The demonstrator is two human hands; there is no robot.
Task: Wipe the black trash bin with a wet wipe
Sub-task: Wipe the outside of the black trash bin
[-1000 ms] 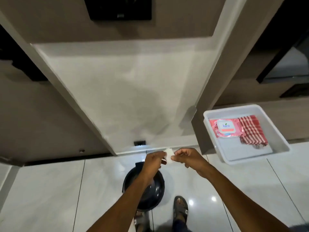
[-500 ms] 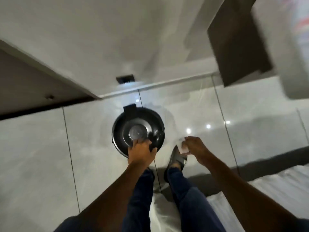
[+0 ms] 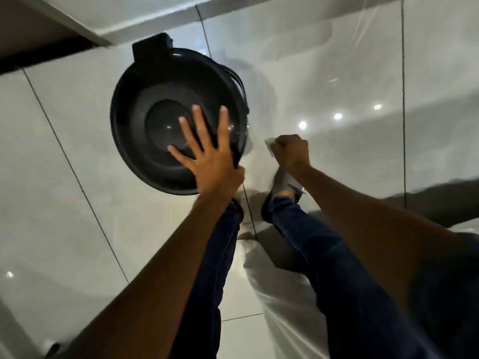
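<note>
The round black trash bin (image 3: 145, 110) stands on the glossy tiled floor, seen from above, its domed lid shut and a hinge block at the far side. My left hand (image 3: 207, 151) lies on the lid's near right part, fingers spread, thumb hooked over the rim. My right hand (image 3: 291, 151) hovers just right of the bin, fist closed on a small white wet wipe (image 3: 269, 146) that pokes out on the left of the fist. The wipe is apart from the bin.
My legs in blue jeans and a dark sandal (image 3: 277, 193) stand right behind the bin. A white skirting and wall (image 3: 129, 24) run just beyond the bin. Pale floor tiles (image 3: 64, 203) spread left and right.
The view has dropped closer to the bin. My left hand went from gripping the near rim to lying flat with fingers spread on the lid. My right hand still holds the wipe beside the bin.
</note>
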